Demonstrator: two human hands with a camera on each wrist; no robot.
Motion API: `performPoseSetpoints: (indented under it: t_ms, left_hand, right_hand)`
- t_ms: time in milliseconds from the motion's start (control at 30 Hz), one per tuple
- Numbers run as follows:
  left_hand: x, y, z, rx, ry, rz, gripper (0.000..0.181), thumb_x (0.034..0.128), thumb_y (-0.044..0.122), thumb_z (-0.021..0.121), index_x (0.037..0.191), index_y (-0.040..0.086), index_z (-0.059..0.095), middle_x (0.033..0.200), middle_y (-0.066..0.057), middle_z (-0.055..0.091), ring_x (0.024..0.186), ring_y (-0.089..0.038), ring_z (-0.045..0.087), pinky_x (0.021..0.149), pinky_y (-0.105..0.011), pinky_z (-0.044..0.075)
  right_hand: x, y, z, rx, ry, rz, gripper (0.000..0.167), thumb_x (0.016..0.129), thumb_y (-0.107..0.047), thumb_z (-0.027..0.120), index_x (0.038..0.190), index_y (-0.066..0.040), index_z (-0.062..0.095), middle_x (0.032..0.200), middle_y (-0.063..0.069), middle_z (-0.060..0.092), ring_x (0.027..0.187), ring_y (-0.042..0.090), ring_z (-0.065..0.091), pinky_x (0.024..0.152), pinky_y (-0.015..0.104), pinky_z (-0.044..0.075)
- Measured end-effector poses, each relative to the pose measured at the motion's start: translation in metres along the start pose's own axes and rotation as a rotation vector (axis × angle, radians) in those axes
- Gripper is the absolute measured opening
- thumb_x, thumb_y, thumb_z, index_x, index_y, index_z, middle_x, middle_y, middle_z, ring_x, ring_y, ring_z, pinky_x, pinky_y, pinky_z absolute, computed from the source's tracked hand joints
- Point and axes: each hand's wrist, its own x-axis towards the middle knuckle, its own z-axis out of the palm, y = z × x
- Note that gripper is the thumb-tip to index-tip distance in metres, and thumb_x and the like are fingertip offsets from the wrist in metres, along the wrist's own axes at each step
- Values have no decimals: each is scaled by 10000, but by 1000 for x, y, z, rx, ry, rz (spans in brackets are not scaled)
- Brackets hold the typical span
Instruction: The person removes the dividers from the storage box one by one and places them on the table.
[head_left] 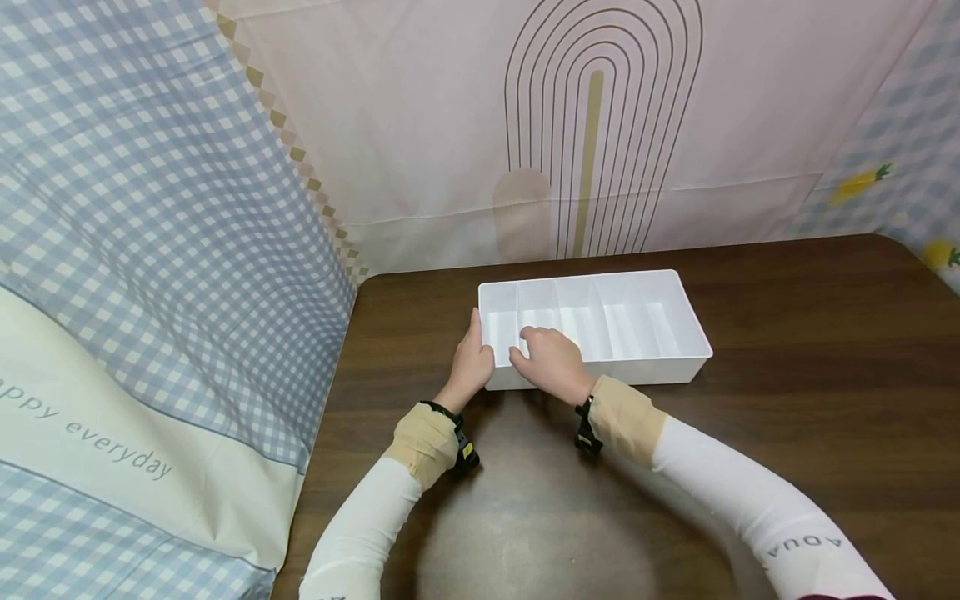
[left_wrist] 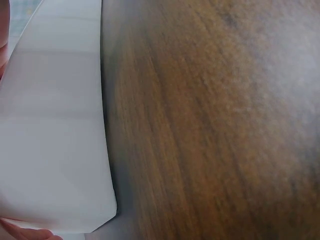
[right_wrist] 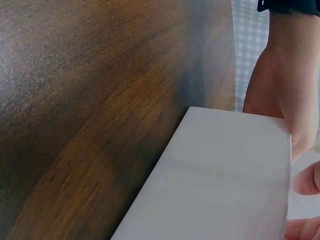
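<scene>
A long white divided storage box [head_left: 660, 368] lies on the table, its open top split by thin upright dividers. At its left end, my left hand [head_left: 472, 363] holds the near corner, straight fingers along the outer end wall and thumb at the rim. My right hand [head_left: 552, 360] reaches over the near wall, thumb and index finger apart inside the box near the leftmost divider [head_left: 518, 302]. Whether they touch that divider cannot be told. In the right wrist view, the box's near wall [right_wrist: 220, 190] hides much of both hands' fingers. The left wrist view shows the long outer wall [left_wrist: 55, 150].
The brown wooden table [head_left: 810, 400] extends on both sides of the box and toward me. Behind its back edge hangs a pale cloth [head_left: 420, 125] with arch lines. A blue checked cloth [head_left: 150, 167] hangs along the left side.
</scene>
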Motion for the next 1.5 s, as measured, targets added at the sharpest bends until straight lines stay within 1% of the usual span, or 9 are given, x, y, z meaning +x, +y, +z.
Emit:
performPoseSetpoints:
  t_ms: [100, 200, 367, 467, 533, 767, 1000, 1267, 1500]
  left_hand:
    - [0, 0, 0, 3, -2, 2, 659, 819, 12, 308, 1427, 59, 59, 1463, -112, 194, 1293, -227, 286, 1028, -374, 292]
    - [1, 0, 0, 10, -6, 5, 665, 815, 4, 306, 1427, 56, 51, 1466, -109, 187, 1297, -222, 279, 1029, -370, 291]
    - [2, -1, 1, 9, -5, 5, 667, 812, -3, 306, 1427, 53, 54, 1465, -109, 192, 1275, -229, 314, 1009, -379, 312]
    - [2, -1, 1, 5, -5, -3, 667, 814, -3, 307, 1428, 61, 56, 1466, -102, 194, 1265, -226, 328, 998, -380, 322]
    - [1, -1, 2, 6, -5, -8, 667, 815, 0, 309, 1429, 66, 57, 1466, -98, 195, 1271, -221, 321, 1003, -377, 319]
    - [1, -1, 2, 12, 0, -10, 662, 815, 5, 309, 1428, 59, 65, 1462, -96, 209, 1268, -212, 326, 1001, -372, 321]
    - [1, -1, 1, 23, 3, 0, 664, 812, 12, 309, 1428, 58, 64, 1462, -99, 206, 1279, -214, 311, 1011, -370, 313]
    - [2, -2, 1, 20, 2, 0, 664, 811, 12, 312, 1427, 56, 69, 1463, -98, 201, 1295, -214, 287, 1026, -370, 296]
    - [2, -2, 1, 21, 7, -4, 668, 805, 16, 311, 1428, 61, 72, 1460, -98, 209, 1300, -210, 279, 1032, -365, 288]
  right_hand:
    - [2, 0, 1, -6, -3, 7, 290, 823, -256, 509, 907, -4, 625, 799, 121, 657, 655, 217, 598, 529, 332, 467]
    - [3, 0, 2, -8, -8, 13, 275, 819, -251, 509, 878, -8, 624, 760, 111, 646, 616, 202, 579, 497, 317, 448]
    - [5, 0, 4, 13, -37, 22, 228, 817, -227, 504, 697, -44, 569, 604, 56, 542, 505, 163, 469, 427, 267, 356]
    - [5, 0, 5, 25, -49, 27, 254, 818, -209, 499, 602, -75, 504, 548, 34, 474, 475, 159, 422, 410, 254, 316]
    - [5, 0, 6, 25, -50, 28, 273, 818, -201, 499, 572, -86, 477, 533, 29, 451, 466, 161, 414, 405, 253, 309]
    - [6, 0, 9, 6, -45, 20, 304, 824, -200, 498, 545, -98, 433, 512, 8, 393, 451, 154, 387, 399, 256, 303]
    - [8, 0, 8, 14, -79, 34, 364, 834, -200, 472, 496, -139, 352, 459, -29, 318, 409, 128, 330, 370, 237, 265]
    - [10, -1, 8, -6, -122, 66, 385, 833, -201, 456, 470, -152, 335, 428, -37, 312, 386, 126, 338, 348, 236, 260]
    - [12, -2, 8, -22, -135, 77, 374, 820, -182, 451, 465, -153, 339, 427, -36, 320, 389, 131, 353, 339, 244, 270]
